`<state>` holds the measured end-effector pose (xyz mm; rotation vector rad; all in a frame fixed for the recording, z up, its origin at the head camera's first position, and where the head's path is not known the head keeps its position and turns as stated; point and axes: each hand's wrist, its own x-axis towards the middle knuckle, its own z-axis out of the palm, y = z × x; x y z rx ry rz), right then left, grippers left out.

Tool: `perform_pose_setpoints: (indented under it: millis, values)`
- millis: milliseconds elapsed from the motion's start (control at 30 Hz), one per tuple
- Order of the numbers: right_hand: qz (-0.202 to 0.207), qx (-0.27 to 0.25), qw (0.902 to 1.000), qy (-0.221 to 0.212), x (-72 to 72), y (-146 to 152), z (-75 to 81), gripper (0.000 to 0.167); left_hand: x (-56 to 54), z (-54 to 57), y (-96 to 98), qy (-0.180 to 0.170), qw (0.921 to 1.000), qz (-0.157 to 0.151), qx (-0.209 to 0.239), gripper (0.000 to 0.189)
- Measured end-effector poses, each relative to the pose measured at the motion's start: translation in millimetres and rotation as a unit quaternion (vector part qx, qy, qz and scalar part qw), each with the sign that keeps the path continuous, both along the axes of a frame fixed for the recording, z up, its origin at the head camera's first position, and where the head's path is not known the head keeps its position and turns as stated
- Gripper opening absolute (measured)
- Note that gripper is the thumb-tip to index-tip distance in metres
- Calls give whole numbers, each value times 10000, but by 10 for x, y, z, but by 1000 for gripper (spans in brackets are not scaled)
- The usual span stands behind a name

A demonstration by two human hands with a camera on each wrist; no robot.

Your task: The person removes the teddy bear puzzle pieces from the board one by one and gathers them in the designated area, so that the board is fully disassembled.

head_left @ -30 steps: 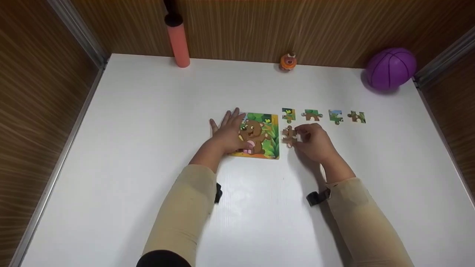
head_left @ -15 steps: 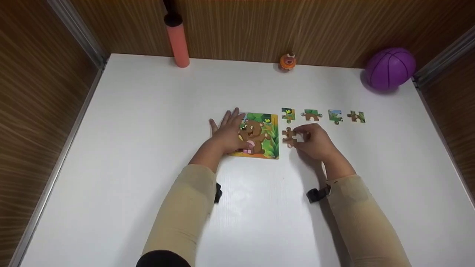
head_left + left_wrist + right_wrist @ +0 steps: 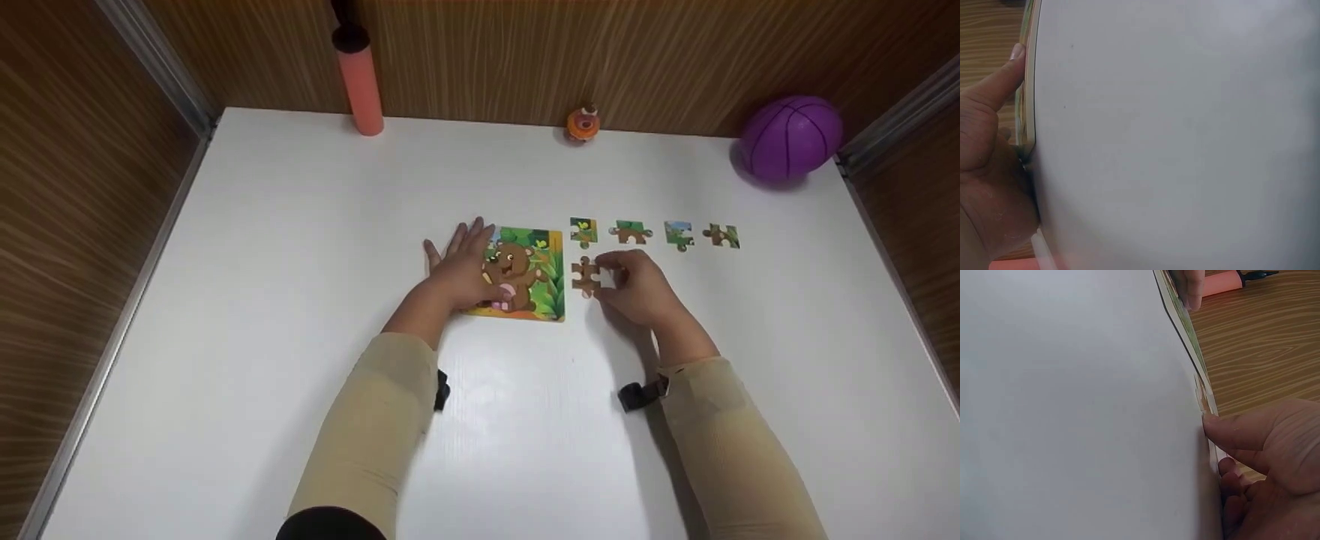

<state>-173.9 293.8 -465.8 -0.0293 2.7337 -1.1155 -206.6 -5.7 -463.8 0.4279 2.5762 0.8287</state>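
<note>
1. Head view: left hand (image 3: 459,276), grip spread wide, rests on the bear picture (image 3: 526,274) on the surface (image 3: 517,442).
2. Just beside it is a brown puzzle piece (image 3: 584,277), pinched by the right hand (image 3: 637,289), grip narrowed.
3. Far right, a purple ball (image 3: 792,139).

A white tabletop (image 3: 225,300) carries a bear-picture puzzle board (image 3: 536,277) near its middle, four loose jigsaw pieces (image 3: 679,233) in a row to the board's right, and, toward its far edge, a coral-coloured hand pump (image 3: 363,90), a small orange figurine (image 3: 583,125) and a purple ball (image 3: 791,139).
</note>
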Motion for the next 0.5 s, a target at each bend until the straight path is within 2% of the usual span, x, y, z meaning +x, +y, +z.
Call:
perform_pose_setpoints:
  millis: [167,300,500]
  values:
    - [-32,-14,9999,148,17,-7,-12,55,6,4,1,-6,10000,23,15,116]
    - [113,-6,9991,421,35,-26,-9,59,8,2,0,-26,10000,46,-27,117]
    - [133,184,9972,719,77,-100,37,51,5,24,8,-40,10000,60,46,117]
